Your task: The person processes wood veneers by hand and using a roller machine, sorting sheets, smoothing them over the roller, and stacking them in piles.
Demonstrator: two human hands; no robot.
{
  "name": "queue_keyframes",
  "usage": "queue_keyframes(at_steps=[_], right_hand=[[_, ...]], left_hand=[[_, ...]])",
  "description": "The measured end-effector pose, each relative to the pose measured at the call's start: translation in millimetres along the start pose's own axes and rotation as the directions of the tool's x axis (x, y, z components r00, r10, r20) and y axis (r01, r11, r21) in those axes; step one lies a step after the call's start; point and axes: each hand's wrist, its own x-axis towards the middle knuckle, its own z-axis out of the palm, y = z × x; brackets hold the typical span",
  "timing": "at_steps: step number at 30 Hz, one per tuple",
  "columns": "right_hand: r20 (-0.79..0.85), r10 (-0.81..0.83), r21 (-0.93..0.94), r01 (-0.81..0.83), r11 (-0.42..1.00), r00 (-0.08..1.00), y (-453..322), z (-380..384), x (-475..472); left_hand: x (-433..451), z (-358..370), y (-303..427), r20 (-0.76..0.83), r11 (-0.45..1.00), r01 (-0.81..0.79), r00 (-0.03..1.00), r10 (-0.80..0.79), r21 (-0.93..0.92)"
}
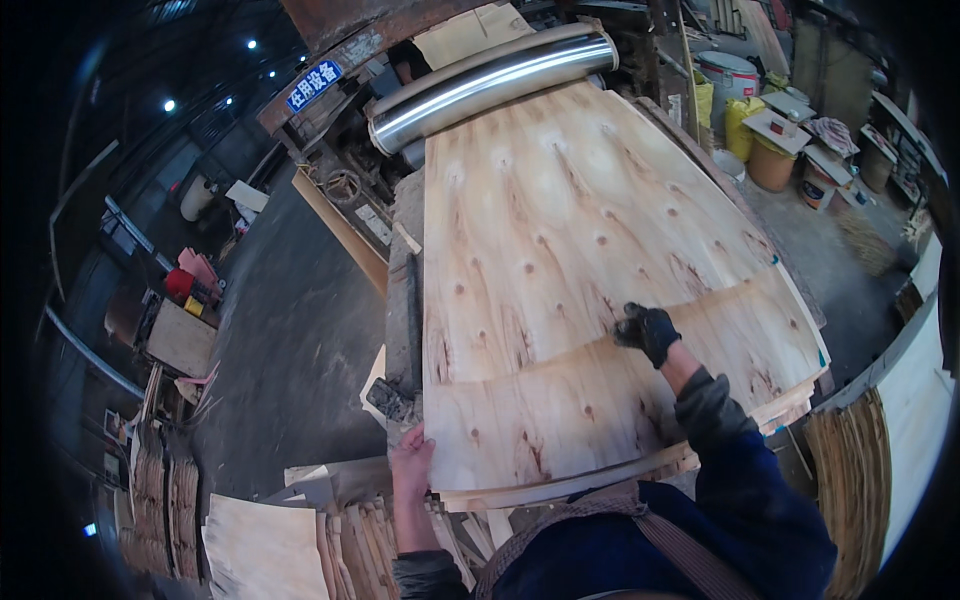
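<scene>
Before me lies a stack of pale wood veneer sheets with knots and brown streaks. A near veneer sheet (555, 427) meets a far veneer sheet (570, 202) along a wavy, curved edge. My left hand (411, 459), bare, is at the left edge of the near sheet by its front corner, its curled fingers against that edge. My right hand (648, 333), in a dark glove, rests on the veneer beside the wavy edge, fingers bunched. Whether anything is pinched under the right fingers is hidden.
A shiny metal roller (495, 86) spans the far end of the stack. Dark machine framing (405, 322) runs along its left side. Veneer piles stand at lower left (262, 547) and right (851, 465). Buckets and drums, including a brown drum (771, 165), stand at upper right.
</scene>
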Motion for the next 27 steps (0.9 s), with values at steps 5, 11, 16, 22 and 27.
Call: queue_keyframes(at_steps=[5,11,16,22,27], right_hand=[[0.378,-0.145,0.179,0.082,0.980,0.915,-7.9,23.0,84.1],[0.482,0.069,0.044,-0.102,0.994,0.873,44.2,26.1,56.6],[0.573,0.096,0.030,-0.138,0.990,0.814,97.8,-4.2,-60.0],[0.438,0.285,-0.005,-0.314,0.949,0.853,111.2,-35.3,-174.1],[0.278,0.341,-0.067,-0.336,0.940,0.898,115.6,-80.9,-207.0]], left_hand=[[-6.7,-4.6,28.0,0.078,0.978,0.207,0.976,-0.204,-0.020],[-8.5,-0.1,33.1,0.109,0.942,0.250,0.967,-0.231,-0.224],[-4.4,-3.3,32.2,0.221,0.970,0.190,0.963,-0.154,-0.154],[-12.8,6.0,72.8,0.260,0.961,0.125,0.964,-0.059,-0.245],[-15.1,0.3,90.5,0.304,0.927,0.110,0.953,0.004,-0.358]])
